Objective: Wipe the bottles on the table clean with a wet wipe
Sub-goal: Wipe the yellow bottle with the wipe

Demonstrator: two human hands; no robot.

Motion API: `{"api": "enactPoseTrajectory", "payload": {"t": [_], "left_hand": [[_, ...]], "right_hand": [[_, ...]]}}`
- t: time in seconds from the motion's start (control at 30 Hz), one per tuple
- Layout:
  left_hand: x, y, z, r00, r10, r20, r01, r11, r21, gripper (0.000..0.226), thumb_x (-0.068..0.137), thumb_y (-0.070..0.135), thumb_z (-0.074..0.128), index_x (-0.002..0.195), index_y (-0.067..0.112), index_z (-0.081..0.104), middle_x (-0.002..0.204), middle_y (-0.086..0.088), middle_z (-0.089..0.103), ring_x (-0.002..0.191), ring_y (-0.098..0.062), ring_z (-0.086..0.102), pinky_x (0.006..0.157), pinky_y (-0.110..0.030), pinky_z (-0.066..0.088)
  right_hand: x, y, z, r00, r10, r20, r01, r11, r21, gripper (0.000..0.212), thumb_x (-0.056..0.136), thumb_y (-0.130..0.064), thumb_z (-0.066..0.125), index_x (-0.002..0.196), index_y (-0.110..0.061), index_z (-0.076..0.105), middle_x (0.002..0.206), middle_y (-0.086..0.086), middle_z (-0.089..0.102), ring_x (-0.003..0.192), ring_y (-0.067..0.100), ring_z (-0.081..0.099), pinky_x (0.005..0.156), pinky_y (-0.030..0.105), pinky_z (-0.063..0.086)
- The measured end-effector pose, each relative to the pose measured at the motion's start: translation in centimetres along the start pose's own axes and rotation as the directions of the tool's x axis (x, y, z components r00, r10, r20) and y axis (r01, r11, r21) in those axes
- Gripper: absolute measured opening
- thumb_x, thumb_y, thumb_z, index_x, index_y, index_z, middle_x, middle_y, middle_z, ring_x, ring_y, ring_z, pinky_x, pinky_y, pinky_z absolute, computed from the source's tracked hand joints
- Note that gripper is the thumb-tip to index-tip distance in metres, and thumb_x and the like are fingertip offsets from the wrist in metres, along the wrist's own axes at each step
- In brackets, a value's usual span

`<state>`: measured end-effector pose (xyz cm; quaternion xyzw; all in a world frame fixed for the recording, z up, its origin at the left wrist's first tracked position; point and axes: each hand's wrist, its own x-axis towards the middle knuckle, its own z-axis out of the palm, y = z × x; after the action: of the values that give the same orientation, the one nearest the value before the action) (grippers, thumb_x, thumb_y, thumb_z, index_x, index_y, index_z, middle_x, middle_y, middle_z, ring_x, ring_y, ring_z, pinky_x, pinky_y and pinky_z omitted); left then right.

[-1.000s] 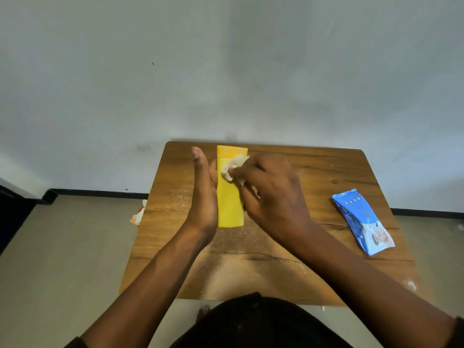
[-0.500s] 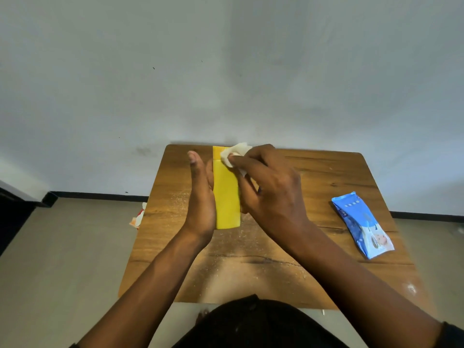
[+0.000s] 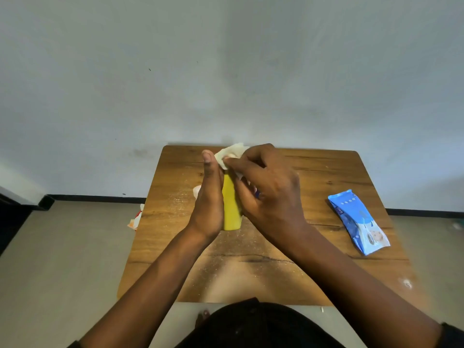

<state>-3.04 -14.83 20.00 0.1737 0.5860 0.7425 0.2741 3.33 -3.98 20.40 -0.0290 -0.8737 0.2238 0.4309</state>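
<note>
**Wiping the far end of the bottle**

While my left hand, fingers straight, is bracing the yellow plastic bottle on the wooden table, my right hand is pinching the crumpled white wet wipe over its far end. The bottle's long axis is running away from me, between both hands, so I judge the next stroke should be coming back toward me.

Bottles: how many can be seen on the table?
1. A yellow bottle stands mid-table between the left hand and right hand. The hands may hide others.
</note>
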Motion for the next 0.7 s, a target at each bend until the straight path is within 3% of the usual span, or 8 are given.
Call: {"api": "enactPoseTrajectory", "payload": {"t": [0.07,0.17,0.23,0.3,0.4,0.5,0.6,0.7], "left_hand": [[-0.1,-0.1,0.1,1.000,0.006,-0.011,-0.005,0.997,0.079,0.079,0.098,0.072,0.013,0.133,0.023,0.064,0.112,-0.014,0.076,0.099,-0.027,0.075,0.080,-0.040,0.062],[-0.4,-0.2,-0.5,1.000,0.009,-0.011,-0.007,0.985,0.172,0.068,0.097,0.067,0.015,0.099,0.034,0.075,0.092,-0.019,0.074,0.072,-0.035,0.068,0.067,-0.049,0.058],[-0.5,-0.5,-1.2,0.999,0.026,-0.029,-0.019,0.975,0.221,0.070,0.099,0.064,0.019,0.102,0.020,0.073,0.089,-0.016,0.074,0.069,-0.032,0.067,0.064,-0.045,0.058],[-0.4,-0.9,-1.8,0.999,0.044,-0.030,-0.035,0.965,0.259,0.071,0.101,0.063,0.024,0.110,0.009,0.069,0.089,-0.015,0.074,0.069,-0.030,0.068,0.063,-0.042,0.059],[-0.3,-1.2,-1.8,0.996,0.089,-0.018,-0.080,0.953,0.292,0.059,0.105,0.052,0.028,0.114,0.008,0.065,0.087,-0.012,0.074,0.067,-0.029,0.069,0.061,-0.041,0.058],[-0.1,-1.3,-2.1,0.993,0.112,-0.041,-0.096,0.954,0.285,0.060,0.105,0.053,0.032,0.115,0.003,0.063,0.085,-0.012,0.073,0.067,-0.031,0.070,0.060,-0.038,0.057],[-0.1,-1.4,-2.5,0.992,0.119,-0.041,-0.101,0.947,0.304,0.054,0.105,0.053,0.033,0.113,0.009,0.063,0.086,-0.015,0.073,0.069,-0.034,0.071,0.060,-0.040,0.058],[-0.6,-1.5,-2.2,0.991,0.134,-0.027,-0.119,0.940,0.319,0.039,0.106,0.049,0.033,0.110,0.025,0.063,0.086,-0.013,0.073,0.068,-0.032,0.071,0.060,-0.044,0.059]], "right_hand": [[0.3,0.2,-0.2,1.000,-0.005,-0.012,0.005,1.000,-0.027,0.027,0.086,0.003,0.076,0.111,-0.006,0.080,0.096,0.015,0.067,0.084,0.026,0.064,0.068,0.036,0.051],[1.2,1.0,-1.5,0.967,0.227,-0.120,-0.216,0.972,0.095,0.026,0.091,0.002,0.072,0.113,-0.011,0.080,0.099,0.006,0.069,0.078,0.005,0.061,0.071,0.018,0.047],[1.8,1.5,-2.6,0.922,0.370,-0.117,-0.348,0.921,0.174,0.024,0.097,-0.004,0.069,0.115,-0.016,0.079,0.100,-0.003,0.072,0.076,0.000,0.061,0.069,0.011,0.045],[2.1,1.7,-3.1,0.917,0.397,-0.030,-0.383,0.901,0.207,0.026,0.100,-0.006,0.065,0.119,-0.018,0.078,0.104,-0.007,0.074,0.083,0.001,0.065,0.070,0.012,0.049],[2.0,0.8,-2.8,0.964,0.214,0.160,-0.241,0.954,0.177,0.038,0.097,-0.001,0.052,0.123,-0.015,0.076,0.114,-0.003,0.076,0.102,0.005,0.067,0.086,0.021,0.055],[1.4,0.2,-2.1,0.966,0.005,0.259,-0.040,0.991,0.130,0.049,0.090,-0.014,0.045,0.131,-0.012,0.072,0.127,0.001,0.074,0.113,0.015,0.063,0.096,0.025,0.048],[1.2,0.7,-1.8,0.951,-0.071,0.301,0.050,0.996,0.078,0.048,0.093,-0.018,0.049,0.137,-0.013,0.068,0.132,0.001,0.072,0.115,0.015,0.060,0.094,0.027,0.044],[1.3,1.1,-1.6,0.955,-0.086,0.283,0.087,0.996,0.009,0.039,0.093,-0.012,0.062,0.131,-0.014,0.073,0.118,0.001,0.076,0.101,0.013,0.057,0.082,0.025,0.039]]}}
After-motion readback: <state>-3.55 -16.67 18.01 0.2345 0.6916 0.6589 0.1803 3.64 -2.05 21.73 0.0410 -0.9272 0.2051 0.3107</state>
